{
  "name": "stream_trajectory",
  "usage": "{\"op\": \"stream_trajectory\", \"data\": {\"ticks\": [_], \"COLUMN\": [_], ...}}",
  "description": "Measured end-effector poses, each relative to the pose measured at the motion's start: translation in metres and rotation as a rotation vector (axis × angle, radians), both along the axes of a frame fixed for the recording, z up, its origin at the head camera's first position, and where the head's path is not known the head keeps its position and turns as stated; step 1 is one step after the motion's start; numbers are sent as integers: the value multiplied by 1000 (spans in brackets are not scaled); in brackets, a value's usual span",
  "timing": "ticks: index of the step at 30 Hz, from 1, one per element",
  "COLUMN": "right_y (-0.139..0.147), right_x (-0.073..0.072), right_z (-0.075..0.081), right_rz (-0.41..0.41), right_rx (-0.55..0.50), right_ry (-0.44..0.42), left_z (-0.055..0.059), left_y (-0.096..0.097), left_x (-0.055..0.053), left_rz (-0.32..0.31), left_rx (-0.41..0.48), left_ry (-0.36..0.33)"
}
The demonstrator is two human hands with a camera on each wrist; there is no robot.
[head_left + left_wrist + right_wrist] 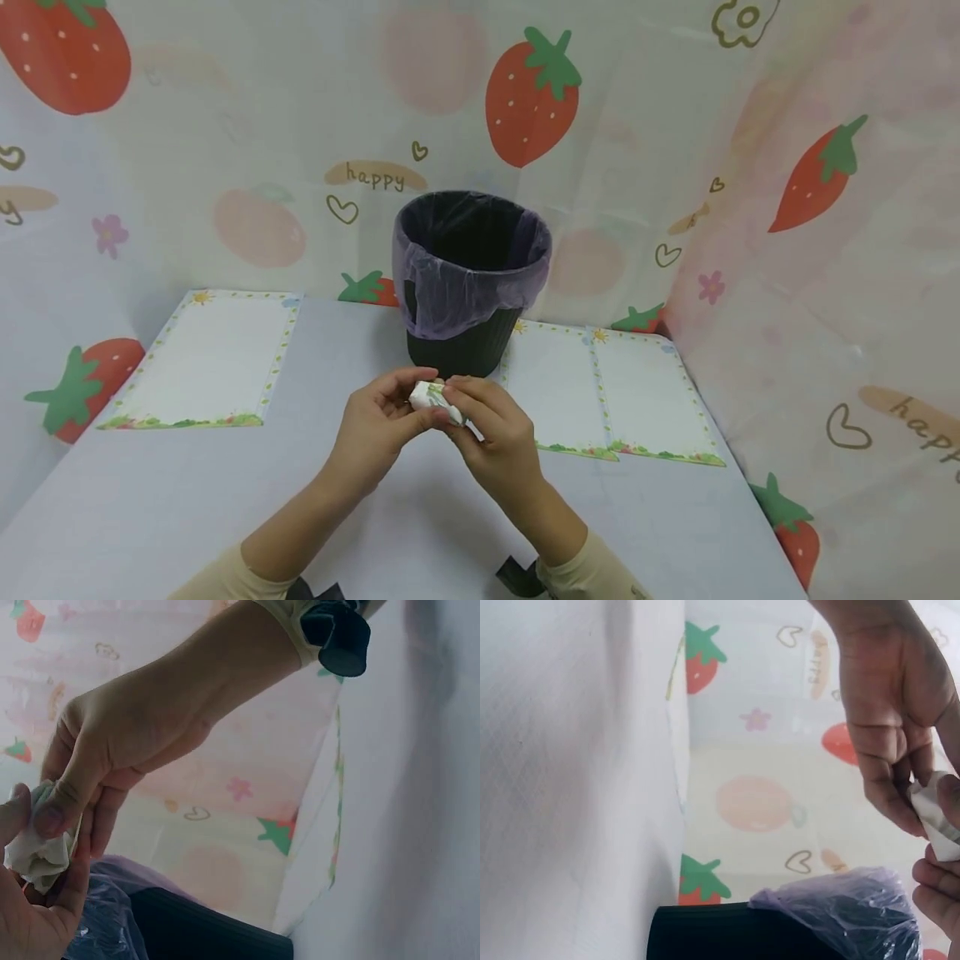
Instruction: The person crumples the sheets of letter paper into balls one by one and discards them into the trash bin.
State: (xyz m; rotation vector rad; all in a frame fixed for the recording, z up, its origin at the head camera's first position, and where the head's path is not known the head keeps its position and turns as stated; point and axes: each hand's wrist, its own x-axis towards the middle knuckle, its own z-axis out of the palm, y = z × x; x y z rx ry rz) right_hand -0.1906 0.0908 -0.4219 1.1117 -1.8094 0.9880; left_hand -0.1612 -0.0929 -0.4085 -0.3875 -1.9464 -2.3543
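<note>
Both hands meet over the table in front of the bin, holding a small crumpled piece of white paper (pixel 435 402) with green print. The left hand (pixel 369 429) pinches it from the left between thumb and fingers. From the right, the right hand (pixel 497 432) grips its other end. In the left wrist view, folds show on the paper ball (pixel 37 861), with thumbs pressed on it. A pale corner of the paper (pixel 932 814) shows between the fingers in the right wrist view.
A black bin (pixel 457 354) lined with a purple plastic bag (pixel 438 300) stands just beyond the hands. One white sheet with a decorated border (pixel 206 358) lies at left; two overlapping sheets, including the outer one (pixel 652 400), lie at right. Printed curtains (pixel 300 108) enclose the table.
</note>
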Motion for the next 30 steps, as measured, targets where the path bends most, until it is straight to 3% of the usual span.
{"op": "stream_trajectory", "data": {"ticks": [4, 8, 11, 17, 24, 30], "right_y": [-1, 0, 1, 4, 3, 2], "right_x": [-1, -3, -5, -2, 4, 6], "right_z": [0, -1, -2, -1, 4, 4], "right_rz": [24, 60, 104, 182, 286, 208], "right_rx": [35, 57, 45, -10, -131, -202], "right_ry": [24, -9, -99, -370, -596, -634], "left_z": [0, 1, 0, -1, -2, -5], "left_y": [-1, -1, -1, 0, 2, 0], "left_x": [1, 1, 0, 0, -1, -2], "left_rz": [56, 110, 128, 116, 93, 84], "left_rx": [11, 15, 18, 14, 13, -53], "left_ry": [8, 11, 8, 37, 170, 236]}}
